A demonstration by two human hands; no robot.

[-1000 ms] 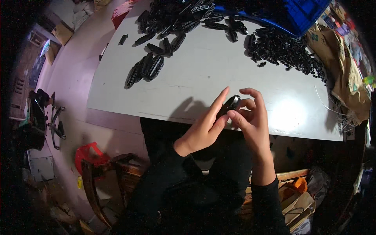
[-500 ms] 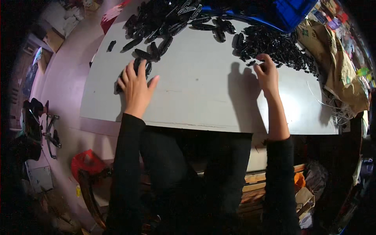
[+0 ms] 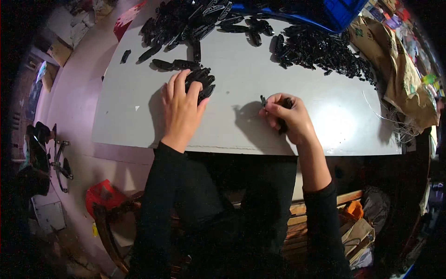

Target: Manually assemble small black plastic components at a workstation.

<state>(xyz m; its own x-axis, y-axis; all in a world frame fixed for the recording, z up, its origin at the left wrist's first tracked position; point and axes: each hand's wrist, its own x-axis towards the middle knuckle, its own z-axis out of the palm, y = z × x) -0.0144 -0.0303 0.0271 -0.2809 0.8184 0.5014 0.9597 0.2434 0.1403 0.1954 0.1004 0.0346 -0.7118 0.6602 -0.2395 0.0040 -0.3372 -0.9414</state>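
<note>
My left hand (image 3: 180, 110) is curled over a bunch of long black plastic pieces (image 3: 200, 83), gripping them just above the white tabletop or on it; I cannot tell which. At the right, my right hand (image 3: 293, 118) pinches a small black part (image 3: 263, 101) between thumb and forefinger. More dark small parts seem tucked in its palm, partly hidden by the fingers. Several long black pieces (image 3: 175, 65) lie beyond my left hand. They lead to a heap of the same pieces (image 3: 169, 25) at the far left. A pile of small black parts (image 3: 320, 51) spreads at the far right.
A blue bin (image 3: 341, 14) stands at the far edge of the white table (image 3: 223, 125). Crumpled brown paper sacks (image 3: 399, 79) and loose white string (image 3: 395, 118) edge the right side. A red bag (image 3: 104, 197) is below on the left, by a wooden chair (image 3: 104, 232).
My right hand has come from the small-part pile toward the table's near middle with small parts in it. My left hand has shifted right, now around a bunch of long pieces.
</note>
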